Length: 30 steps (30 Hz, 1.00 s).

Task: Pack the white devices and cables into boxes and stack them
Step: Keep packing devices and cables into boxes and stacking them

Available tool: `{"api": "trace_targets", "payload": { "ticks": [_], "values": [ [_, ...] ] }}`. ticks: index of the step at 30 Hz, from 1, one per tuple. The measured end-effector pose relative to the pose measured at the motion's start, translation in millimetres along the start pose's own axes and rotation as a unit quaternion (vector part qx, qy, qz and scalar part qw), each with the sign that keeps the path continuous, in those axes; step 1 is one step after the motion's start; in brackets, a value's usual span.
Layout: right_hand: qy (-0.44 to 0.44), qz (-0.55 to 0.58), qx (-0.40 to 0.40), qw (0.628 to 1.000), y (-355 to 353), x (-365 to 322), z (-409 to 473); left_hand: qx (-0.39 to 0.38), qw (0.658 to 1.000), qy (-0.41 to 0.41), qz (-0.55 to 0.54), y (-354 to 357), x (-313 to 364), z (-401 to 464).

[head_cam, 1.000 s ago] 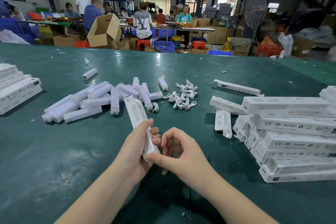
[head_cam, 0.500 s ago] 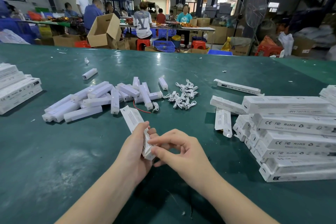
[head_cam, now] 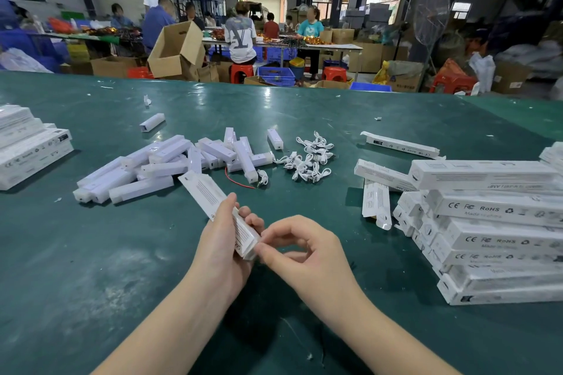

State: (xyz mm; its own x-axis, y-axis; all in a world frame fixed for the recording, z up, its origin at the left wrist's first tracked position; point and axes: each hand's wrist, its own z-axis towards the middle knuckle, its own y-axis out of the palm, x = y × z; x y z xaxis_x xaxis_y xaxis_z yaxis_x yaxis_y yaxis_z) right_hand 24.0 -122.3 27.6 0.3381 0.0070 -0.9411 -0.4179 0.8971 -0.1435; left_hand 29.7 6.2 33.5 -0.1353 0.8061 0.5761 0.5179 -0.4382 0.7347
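- One long white box (head_cam: 213,204) is held above the green table (head_cam: 91,268), tilted, its far end pointing up and to the left.
- The left hand (head_cam: 225,240) grips that box round its near half, thumb on top and fingers curled behind it.
- The right hand (head_cam: 301,250) pinches the box's near end flap between thumb and forefinger, its other fingers loosely curled.
- A heap of white devices (head_cam: 170,164) lies beyond the hands; roughly twenty, too overlapped for an exact count.
- Two devices lie apart from the heap: one far back to the left (head_cam: 152,126), one just right of it (head_cam: 275,139).
- One red wire (head_cam: 239,181) curls out beside the heap.
- A cluster of white cables (head_cam: 307,158) lies right of the devices, about a dozen, tangled together.
- On the right a stack of boxes (head_cam: 499,240) rises about six layers; the count within each layer cannot be told.
- Three single boxes lie near that stack: one far back (head_cam: 400,145), one leaning on the stack (head_cam: 380,175), one flat in front (head_cam: 376,201).
- A second stack of boxes (head_cam: 29,146) sits at the left edge, partly cut off.
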Motion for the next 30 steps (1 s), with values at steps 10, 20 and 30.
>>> {"api": "trace_targets", "payload": {
  "ticks": [10, 20, 30],
  "values": [
    [-0.026, -0.008, -0.017, 0.999, 0.7, 1.4, 0.3, 0.022, 0.996, 0.056, 0.062, -0.9, -3.5, -2.2],
    [-0.003, 0.034, -0.012, 0.999, -1.2, 4.0, 2.8, 0.002, 0.998, 0.028, 0.049, -0.4, -8.3, -1.2],
    [-0.031, -0.018, -0.052, 0.998, -1.3, 7.7, 4.9, -0.016, 0.993, -0.038, 0.112, -0.7, -10.3, -7.7]
  ]
}}
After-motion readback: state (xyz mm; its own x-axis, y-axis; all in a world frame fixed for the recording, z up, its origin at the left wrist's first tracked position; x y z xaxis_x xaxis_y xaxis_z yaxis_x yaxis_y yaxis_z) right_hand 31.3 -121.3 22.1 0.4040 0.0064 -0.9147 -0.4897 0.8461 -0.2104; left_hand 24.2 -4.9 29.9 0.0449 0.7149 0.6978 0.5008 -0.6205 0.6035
